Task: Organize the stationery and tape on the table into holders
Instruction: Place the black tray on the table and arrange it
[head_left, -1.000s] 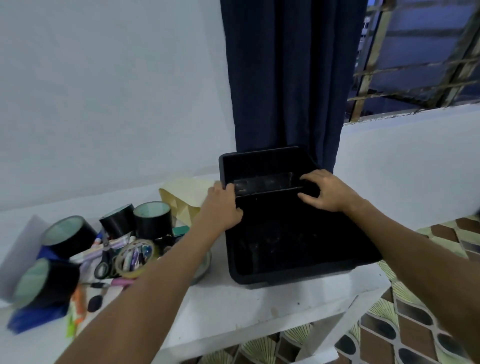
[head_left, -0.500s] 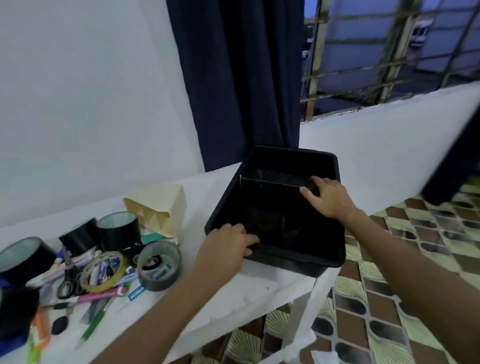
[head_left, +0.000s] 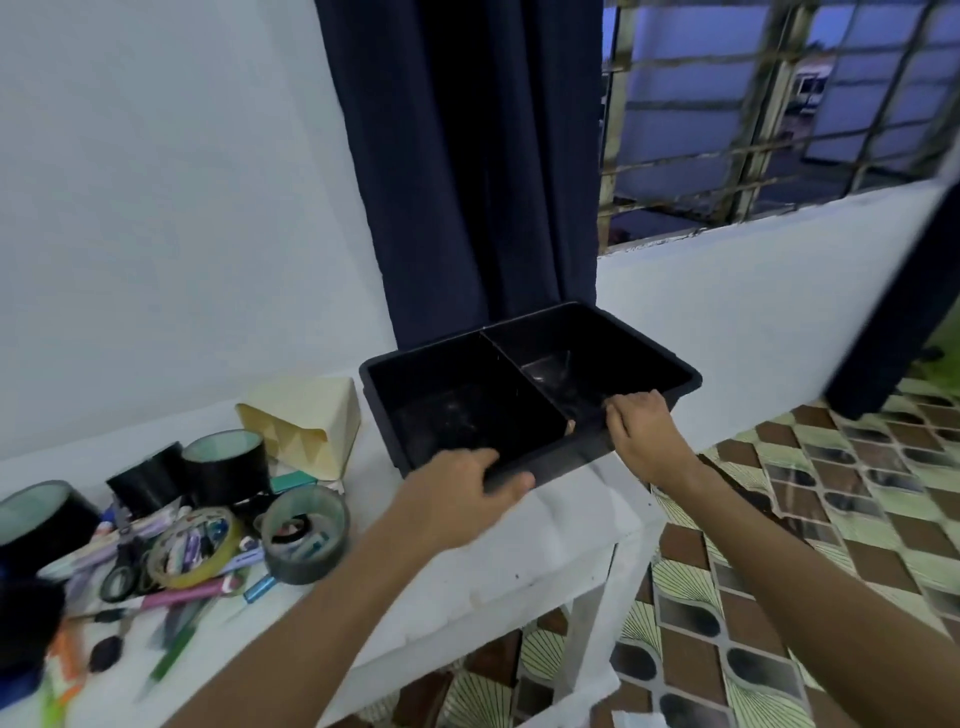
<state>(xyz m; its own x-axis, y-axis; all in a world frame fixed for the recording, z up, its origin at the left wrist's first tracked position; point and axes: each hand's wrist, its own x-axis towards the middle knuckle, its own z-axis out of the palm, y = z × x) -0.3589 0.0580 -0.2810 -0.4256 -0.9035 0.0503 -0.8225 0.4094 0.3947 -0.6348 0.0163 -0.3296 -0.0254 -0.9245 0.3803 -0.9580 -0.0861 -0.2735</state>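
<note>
A black plastic bin (head_left: 644, 340) with a divider across its middle sits at the right end of the white table (head_left: 561, 551), partly past the table's edge. My left hand (head_left: 457, 493) grips the bin's near rim at the left corner. My right hand (head_left: 641, 428) holds the near rim close to the divider. Both compartments look bare. Left of the bin lie black tape rolls (head_left: 223, 467), a grey tape roll (head_left: 304, 535), a yellowish tape roll (head_left: 195, 545), scissors (head_left: 122, 566) and several pens (head_left: 182, 597).
A cream paper holder (head_left: 306, 423) lies on its side between the tape rolls and the bin. A dark blue curtain (head_left: 467, 171) hangs behind the bin. White wall runs along the back, a barred window at upper right. Patterned floor tiles (head_left: 810, 519) lie beyond the table's right edge.
The bin has turned, so its long side now runs along the table, and it has shifted right. Both hands slid to its near rim. The camera view swung right.
</note>
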